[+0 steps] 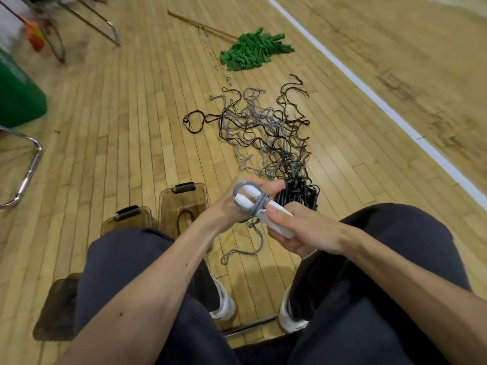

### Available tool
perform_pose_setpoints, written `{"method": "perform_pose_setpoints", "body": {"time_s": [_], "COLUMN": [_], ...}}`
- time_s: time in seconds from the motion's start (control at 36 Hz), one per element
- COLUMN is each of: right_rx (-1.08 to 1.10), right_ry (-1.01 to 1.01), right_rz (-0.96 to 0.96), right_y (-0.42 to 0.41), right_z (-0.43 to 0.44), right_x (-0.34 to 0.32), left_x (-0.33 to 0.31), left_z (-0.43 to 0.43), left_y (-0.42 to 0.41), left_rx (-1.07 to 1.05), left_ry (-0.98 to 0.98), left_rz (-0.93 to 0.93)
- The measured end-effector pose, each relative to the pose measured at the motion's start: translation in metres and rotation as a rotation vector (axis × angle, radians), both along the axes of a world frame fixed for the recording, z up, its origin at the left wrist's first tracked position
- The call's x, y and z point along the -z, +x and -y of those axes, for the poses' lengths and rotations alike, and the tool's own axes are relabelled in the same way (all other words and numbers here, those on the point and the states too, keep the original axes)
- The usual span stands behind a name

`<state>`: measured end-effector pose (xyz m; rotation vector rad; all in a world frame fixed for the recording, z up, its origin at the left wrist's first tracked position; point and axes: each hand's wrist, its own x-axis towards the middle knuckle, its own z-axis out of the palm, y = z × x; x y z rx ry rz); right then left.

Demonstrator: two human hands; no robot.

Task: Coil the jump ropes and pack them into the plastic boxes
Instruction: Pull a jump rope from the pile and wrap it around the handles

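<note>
Bright, even indoor light, soft shadows on the floor (118, 159), mild sheen, wide-angle bending toward the edges, motion blur at upper left, centre fairly sharp

views: just one, a head cam
position: up high, right over the person's own knees (126, 259)
facing: forward and steeply down at the wooden floor (131, 127)
closeness: super close to the left hand (237, 204) and right hand (297, 230), mid-frame, gripping a jump rope (259, 204); rope pile (263, 127) farther out
lens: wide, shoes (222, 301) to mop (257, 48)
</note>
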<state>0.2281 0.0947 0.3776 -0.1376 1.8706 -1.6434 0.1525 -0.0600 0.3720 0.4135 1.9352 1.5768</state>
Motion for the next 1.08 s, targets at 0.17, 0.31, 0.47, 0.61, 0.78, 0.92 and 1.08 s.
{"method": "perform_pose_setpoints", "body": {"time_s": [0.17,0.31,0.47,0.61,0.78,0.92,1.08], "right_rx": [0.082,0.164,0.281,0.365,0.419,0.505,0.508], "right_ry": [0.051,0.019,-0.057,-0.020,0.088,0.209,0.354], "right_rz": [-0.050,-0.037,-0.017,0.002,0.033,0.058,0.019], "right_y": [0.001,-0.005,-0.012,-0.020,-0.025,-0.030,-0.033], "right_z": [-0.003,-0.003,-0.004,-0.010,-0.011,-0.012,-0.012], "right_x": [-0.001,-0.003,-0.005,-0.002,0.007,0.019,0.028], "left_x": [0.003,0.002,0.002,0.004,0.007,0.012,0.006], "left_z": [0.005,-0.002,0.003,0.007,0.014,0.016,0.023], "left_y": [0.005,0.005,0.006,0.008,0.007,0.010,0.014], "left_rx": [0.079,-0.060,-0.071,0.050,0.061,0.066,0.093], "left_ry": [-0.119,-0.115,-0.056,-0.006,-0.123,-0.296,-0.468], "left_rz": [0.003,-0.014,0.125,0.259,0.194,-0.035,-0.397]}}
